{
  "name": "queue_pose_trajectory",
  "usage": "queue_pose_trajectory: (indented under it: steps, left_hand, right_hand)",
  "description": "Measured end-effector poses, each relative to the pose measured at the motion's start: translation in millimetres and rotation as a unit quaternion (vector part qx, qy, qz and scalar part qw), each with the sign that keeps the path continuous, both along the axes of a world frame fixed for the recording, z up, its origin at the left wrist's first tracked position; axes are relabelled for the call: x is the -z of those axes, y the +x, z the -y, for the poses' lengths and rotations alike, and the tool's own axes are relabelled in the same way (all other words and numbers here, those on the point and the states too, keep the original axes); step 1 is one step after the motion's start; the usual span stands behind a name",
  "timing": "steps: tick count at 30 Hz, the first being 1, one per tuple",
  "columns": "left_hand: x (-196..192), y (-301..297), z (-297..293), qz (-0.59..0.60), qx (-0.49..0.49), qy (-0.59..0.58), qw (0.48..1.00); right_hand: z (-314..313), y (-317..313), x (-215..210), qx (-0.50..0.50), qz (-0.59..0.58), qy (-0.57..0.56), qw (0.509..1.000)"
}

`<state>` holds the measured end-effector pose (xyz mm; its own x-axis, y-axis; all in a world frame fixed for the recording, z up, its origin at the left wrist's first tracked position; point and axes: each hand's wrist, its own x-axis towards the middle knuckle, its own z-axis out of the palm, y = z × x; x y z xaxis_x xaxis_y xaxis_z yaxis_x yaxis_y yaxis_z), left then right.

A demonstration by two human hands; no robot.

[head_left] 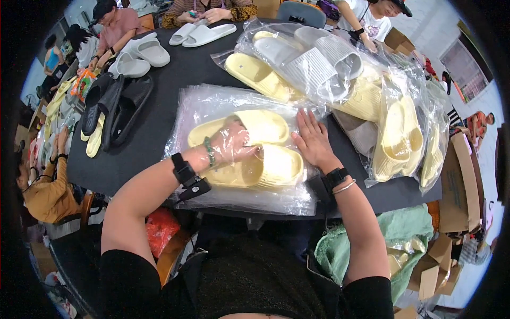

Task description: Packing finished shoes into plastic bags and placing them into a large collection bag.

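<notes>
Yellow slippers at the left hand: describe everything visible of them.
The pale yellow slippers are a pair of foam-like slides, each with a broad strap; ribbing shows on the nearer one. They lie side by side, soles down, toes to the right, on clear plastic bags. The left hand reaches in over them, apparently under clear film; the right hand lies flat beside the toe ends, contact unclear.

From here: dk. tabletop (164,74) mid-rm., blue-grey chair back (302,14) at far side, pale flr. (427,21) upper R. Tall brn. carton (463,181) R of tbl., smaller open cardboard box (436,263) lower R, flaps out. Barred panel (470,72) far R, window or door unclear. Lighting bright.
</notes>
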<state>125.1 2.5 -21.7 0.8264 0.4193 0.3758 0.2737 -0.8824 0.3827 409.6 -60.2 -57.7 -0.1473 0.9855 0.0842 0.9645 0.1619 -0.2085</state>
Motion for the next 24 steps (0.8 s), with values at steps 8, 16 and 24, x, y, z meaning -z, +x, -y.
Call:
queue_pose_trajectory:
  steps: [8, 16, 24]
  left_hand:
    - [11.8, -111.5, -20.8, 0.019, -0.219, -0.045, 0.975]
    - [-22.6, -201.8, -16.0, 0.024, -0.395, 0.052, 0.917]
    - [-166.1, -181.9, 24.1, 0.220, -0.430, 0.189, 0.855]
  right_hand:
    - [-3.7, 0.3, 0.9, -0.002, 0.022, 0.010, 1.000]
    - [-4.6, 1.8, -1.9, 0.003, 0.029, -0.008, 1.000]
    - [-2.9, 2.4, -2.4, 0.001, 0.034, -0.003, 0.999]
